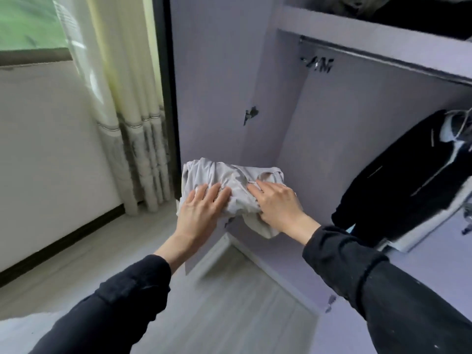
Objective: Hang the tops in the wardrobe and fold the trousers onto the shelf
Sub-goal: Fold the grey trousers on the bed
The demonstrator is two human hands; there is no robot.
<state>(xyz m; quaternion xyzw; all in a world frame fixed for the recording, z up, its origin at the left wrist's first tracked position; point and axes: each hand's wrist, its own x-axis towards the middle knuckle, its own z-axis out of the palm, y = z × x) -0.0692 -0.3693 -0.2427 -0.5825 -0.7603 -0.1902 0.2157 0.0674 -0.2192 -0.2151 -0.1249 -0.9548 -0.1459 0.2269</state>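
A folded bundle of light grey trousers (229, 176) lies at the left end of the wardrobe shelf (321, 256), partly overhanging its front edge. My left hand (201, 209) presses flat on the bundle's left side, fingers straight. My right hand (277, 203) rests on its right side, fingers lying over the cloth and thumb underneath at the hanging fold. A black top (408, 185) hangs on a hanger at the right of the wardrobe. The hanging rail (383, 58) runs across under the upper shelf.
The open wardrobe door (217, 85) stands just left of the bundle. Dark items lie on the top shelf (408, 11). Curtains (127, 98) and a window are at the left, with pale wood floor (242, 302) below.
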